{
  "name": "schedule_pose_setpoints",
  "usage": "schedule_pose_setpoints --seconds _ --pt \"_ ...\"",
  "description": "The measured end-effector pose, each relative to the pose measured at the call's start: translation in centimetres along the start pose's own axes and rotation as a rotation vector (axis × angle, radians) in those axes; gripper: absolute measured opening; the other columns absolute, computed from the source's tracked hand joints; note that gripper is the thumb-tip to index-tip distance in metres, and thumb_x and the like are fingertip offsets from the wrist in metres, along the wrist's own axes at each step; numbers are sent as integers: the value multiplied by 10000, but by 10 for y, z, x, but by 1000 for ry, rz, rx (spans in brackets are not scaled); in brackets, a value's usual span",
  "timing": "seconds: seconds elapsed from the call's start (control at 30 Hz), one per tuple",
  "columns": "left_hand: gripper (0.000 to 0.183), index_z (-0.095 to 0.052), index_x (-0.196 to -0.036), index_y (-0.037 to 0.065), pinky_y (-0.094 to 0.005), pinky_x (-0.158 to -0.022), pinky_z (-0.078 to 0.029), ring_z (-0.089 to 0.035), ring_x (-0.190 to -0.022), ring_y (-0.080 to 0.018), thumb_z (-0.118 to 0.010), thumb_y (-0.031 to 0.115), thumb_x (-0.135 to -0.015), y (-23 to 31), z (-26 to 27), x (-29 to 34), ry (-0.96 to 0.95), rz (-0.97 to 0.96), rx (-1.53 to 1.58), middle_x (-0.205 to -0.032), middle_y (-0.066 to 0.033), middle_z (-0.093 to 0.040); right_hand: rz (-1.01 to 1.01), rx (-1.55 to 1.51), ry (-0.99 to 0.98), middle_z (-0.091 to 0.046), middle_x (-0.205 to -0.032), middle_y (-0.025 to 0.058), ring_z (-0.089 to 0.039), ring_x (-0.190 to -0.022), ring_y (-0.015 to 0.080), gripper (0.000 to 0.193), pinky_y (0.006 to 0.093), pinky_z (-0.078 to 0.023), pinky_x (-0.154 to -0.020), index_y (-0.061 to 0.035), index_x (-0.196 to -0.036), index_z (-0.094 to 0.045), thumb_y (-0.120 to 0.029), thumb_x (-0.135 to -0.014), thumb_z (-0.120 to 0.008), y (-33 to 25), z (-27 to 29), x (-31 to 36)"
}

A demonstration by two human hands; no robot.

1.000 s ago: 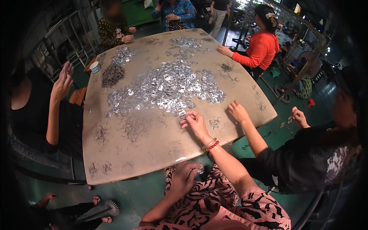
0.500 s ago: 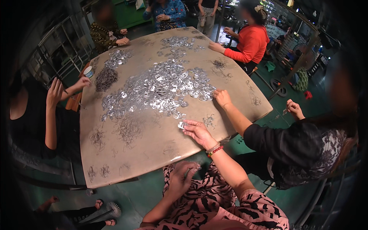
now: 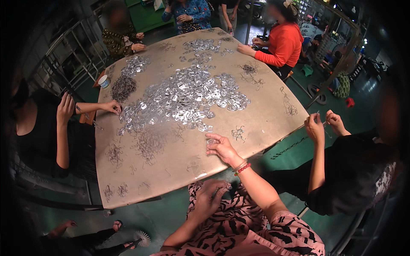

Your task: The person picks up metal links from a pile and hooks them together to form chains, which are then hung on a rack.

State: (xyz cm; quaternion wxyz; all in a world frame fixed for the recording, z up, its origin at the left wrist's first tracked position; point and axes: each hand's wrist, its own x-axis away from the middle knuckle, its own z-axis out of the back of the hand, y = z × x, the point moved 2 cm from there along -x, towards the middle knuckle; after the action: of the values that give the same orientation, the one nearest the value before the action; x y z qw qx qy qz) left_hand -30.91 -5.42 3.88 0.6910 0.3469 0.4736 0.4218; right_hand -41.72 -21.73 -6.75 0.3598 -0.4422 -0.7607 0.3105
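A broad heap of flat silver metal buckles (image 3: 188, 94) covers the middle of the table. Just in front of its near edge, my right hand (image 3: 222, 150) pinches one metal buckle (image 3: 210, 141) between thumb and fingers, low over the tabletop. My left hand (image 3: 208, 199) is held over my lap, beyond the table's near edge. Its fingers are closed, with a small shiny bit at the tips that I cannot make out. Thin bent wire pieces (image 3: 149, 145) lie loosely scattered to the left of my right hand.
The brown table (image 3: 256, 128) has a near edge before my lap. A dark wire pile (image 3: 124, 88) and a white cup (image 3: 103, 81) stand at the left. One co-worker's hand (image 3: 112, 106) touches the heap's left side; another's hands (image 3: 316, 128) are past the right edge.
The co-worker on the right has drawn a hand back from the heap. The co-worker on the left has reached onto it. My right hand's buckle has turned; my left hand stays over my lap.
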Motion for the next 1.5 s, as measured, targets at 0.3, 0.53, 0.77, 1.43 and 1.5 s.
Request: schedule_pose_setpoints --seconds 0.3,0.53,0.77,1.43,1.5 --pt "61 -582 -868 -23 -294 -731 -485 -634 -796 -211 -597 -34 -810 3 -2 -7 -5 -29 8 -841 -111 -638 142 199 60 -601 -843 110 -599 -705 160 270 248 -495 -609 57 -1104 -450 57 -839 -500 26 7 -12" --pt "61 -579 -854 -23 -299 -736 -484 -633 -797 -213 -602 -41 -800 -5 -8 -5 -15 -58 -8 -845 -114 -639 224 295 72 -617 -809 83 -582 -668 118 193 226 -463 -579 41 -1024 -507 20 -836 -547 35 7 -6" --pt "59 -580 -857 -19 -297 -737 -483 -633 -791 -217 -601 -33 -804 -3 -11 -8 -38 -52 -19 -849 -113 -644 234 289 71 -614 -735 65 -560 -600 101 243 221 -454 -553 32 -1045 -545 20 -807 -592 36 5 -4" --pt "105 -592 -916 36 -300 -596 -455 -582 -673 -205 -624 65 -821 3 -9 -24 -42 59 -97 -804 -104 -611 576 845 257 -650 -819 45 -618 -715 84 225 196 -480 -665 -22 -966 -656 32 -747 -663 -65 -38 171" --pt "101 -593 -906 46 -313 -614 -451 -568 -689 -233 -629 75 -816 2 -9 -22 -12 17 -121 -789 -102 -603 568 778 252 -649 -825 47 -616 -739 80 219 187 -479 -669 4 -963 -650 54 -750 -657 -63 -42 171"
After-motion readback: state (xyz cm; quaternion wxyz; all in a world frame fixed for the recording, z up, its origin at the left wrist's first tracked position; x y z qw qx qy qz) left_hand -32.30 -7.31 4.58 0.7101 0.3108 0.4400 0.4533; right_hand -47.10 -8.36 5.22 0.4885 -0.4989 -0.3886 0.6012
